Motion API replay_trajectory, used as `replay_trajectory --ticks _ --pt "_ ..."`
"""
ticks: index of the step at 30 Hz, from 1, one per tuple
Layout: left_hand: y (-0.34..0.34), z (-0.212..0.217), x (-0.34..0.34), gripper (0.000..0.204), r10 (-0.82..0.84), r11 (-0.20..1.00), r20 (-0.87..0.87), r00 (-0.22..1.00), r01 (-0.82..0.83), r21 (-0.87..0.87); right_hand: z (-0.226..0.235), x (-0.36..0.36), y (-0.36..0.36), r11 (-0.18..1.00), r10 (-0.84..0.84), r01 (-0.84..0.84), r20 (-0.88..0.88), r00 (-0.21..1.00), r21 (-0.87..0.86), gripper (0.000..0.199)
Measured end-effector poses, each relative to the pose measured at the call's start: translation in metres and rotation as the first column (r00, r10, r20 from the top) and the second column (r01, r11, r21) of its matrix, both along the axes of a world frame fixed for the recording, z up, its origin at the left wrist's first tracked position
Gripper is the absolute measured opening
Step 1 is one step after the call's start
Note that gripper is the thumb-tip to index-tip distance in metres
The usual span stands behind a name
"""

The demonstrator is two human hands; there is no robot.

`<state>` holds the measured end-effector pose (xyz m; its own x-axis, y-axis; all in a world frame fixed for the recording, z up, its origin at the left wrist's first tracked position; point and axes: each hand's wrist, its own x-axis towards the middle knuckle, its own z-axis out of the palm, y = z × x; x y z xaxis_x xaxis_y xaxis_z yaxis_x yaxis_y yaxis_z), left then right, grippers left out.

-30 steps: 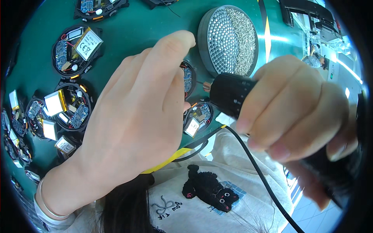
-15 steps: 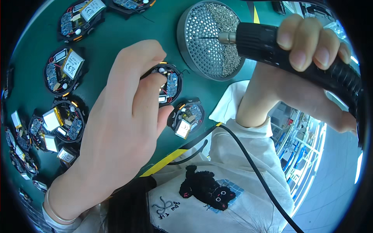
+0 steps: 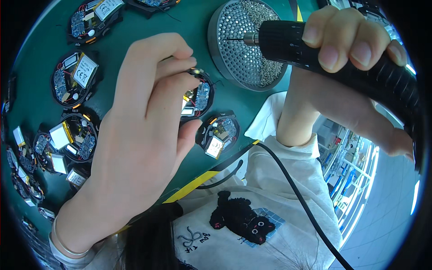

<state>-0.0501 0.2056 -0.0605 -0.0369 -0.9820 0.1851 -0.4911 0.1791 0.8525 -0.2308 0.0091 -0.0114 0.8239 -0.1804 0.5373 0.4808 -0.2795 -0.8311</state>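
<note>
Had both hands apart from each other, each clamped on its own thing. Curled left hand (image 3: 139, 117) over the round module (image 3: 199, 100) on the green desk (image 3: 193, 31), inward from the taped near edge (image 3: 192, 186). Clamped it between bent fingers and thumb, covering much of its left part; saw a blue circuit board (image 3: 203, 92) on its right part. Closed right hand (image 3: 346, 96) around a thick black electric screwdriver (image 3: 283, 42), held slanting over the desk's right side. Pointed its thin bit (image 3: 234, 39) leftward over the perforated plate (image 3: 231, 63) of the round grey screw tray (image 3: 213, 51); couldn't tell contact at the tip. Saw small silver screws (image 3: 271, 72) heaped across the tray's right part. Noted a second module (image 3: 230, 130) just beside the clamped one, closer to the near edge, with a pale battery (image 3: 214, 147) on its lower side. Saw more modules (image 3: 60, 83) toward the desk's left edge, some touching or overlapping, others on the far side. Spotted a black cable (image 3: 310, 212) running from the near edge across a light sweatshirt (image 3: 292, 229).
</note>
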Motion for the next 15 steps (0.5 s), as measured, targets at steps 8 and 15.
replay_trajectory --ticks 8,15 --pt "0.001 0.002 -0.001 0.044 0.024 0.999 0.029 0.999 -0.024 -0.028 0.025 -0.017 0.016 0.989 -0.085 0.082 0.013 0.996 0.122 0.085" --pt "0.001 0.000 -0.001 0.045 0.021 1.000 -0.024 0.999 -0.021 -0.023 0.009 0.004 0.046 0.968 -0.042 0.017 0.095 0.995 0.250 0.071"
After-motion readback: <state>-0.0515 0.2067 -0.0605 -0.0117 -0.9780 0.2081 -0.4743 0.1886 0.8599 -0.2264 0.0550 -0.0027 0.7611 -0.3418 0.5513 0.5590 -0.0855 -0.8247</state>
